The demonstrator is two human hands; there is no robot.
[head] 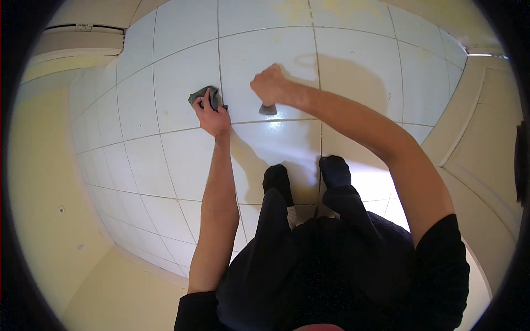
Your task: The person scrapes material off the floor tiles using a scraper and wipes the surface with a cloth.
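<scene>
My left hand (213, 118) presses a dark grey-green cloth (203, 96) against the white tiled floor (186, 161), with its fingers spread over the cloth beside a grout line. To its right, my right hand (268, 85) is closed in a fist around a scraper, whose flared grey blade (268, 110) shows below the fist, at or just above a tile. The scraper's handle is hidden inside the fist. Faint yellowish stains (290, 12) mark the tiles at the top of the view.
My feet in black socks (277, 178) stand on the tiles just below the hands. A cream wall (37, 165) runs along the left, and a pale panelled door (480, 136) is at the right. Bright light falls on the floor behind my right foot.
</scene>
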